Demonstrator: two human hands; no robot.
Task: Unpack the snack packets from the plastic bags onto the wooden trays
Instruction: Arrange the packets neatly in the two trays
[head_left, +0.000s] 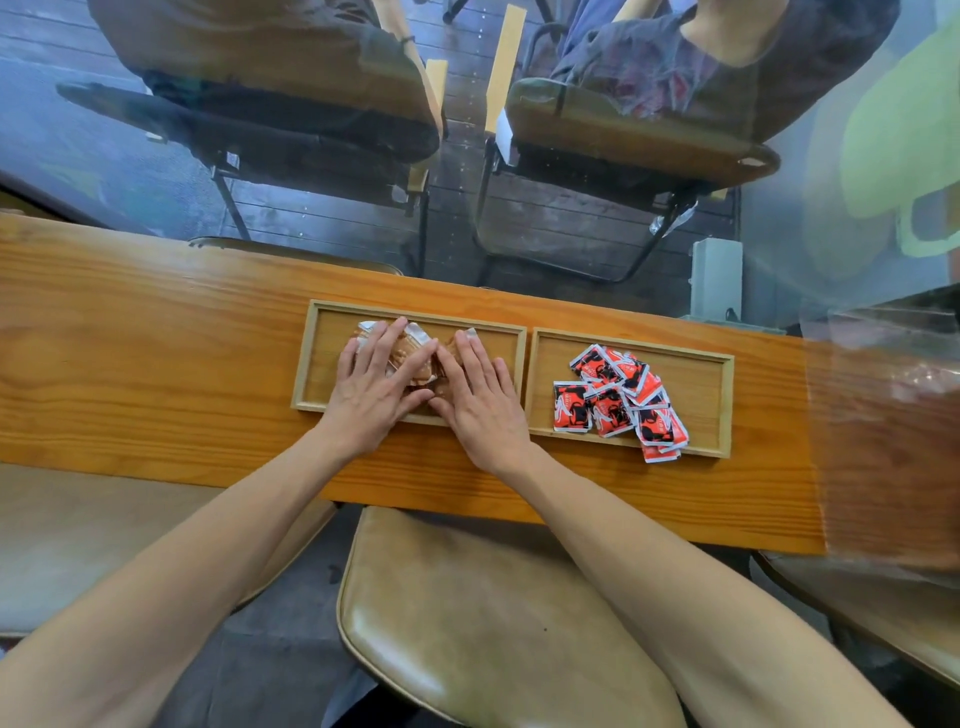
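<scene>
Now both hands are down in the left wooden tray (311, 358), flat over a small heap of brown snack packets (410, 358). The left hand (371, 387) lies with its fingers straight and spread, pointing toward one o'clock, pressing on the clear-wrapped packets. The right hand (480, 395) mirrors it, fingers straight and close together, pointing toward eleven o'clock, so the two index fingers nearly meet over the middle of the pile. Neither hand curls round anything; they press and touch, nothing more.

Over at three o'clock from the hands sits the right wooden tray (717, 395), just beside the first, and it holds a loose cluster of red packets (618, 400). One or two of those hang over its near rim at about five o'clock. Both trays rest on a long wooden table (156, 364).

No plastic bag shows clearly in view, so the emptying looks done or close to it. By my reading, this is the tidying step: spreading or settling the brown packets inside the tray. The next move calls for a light sweep outward, toward nine and three o'clock, keeping the packets inside the rim. The overhanging red ones want a nudge back in.
</scene>
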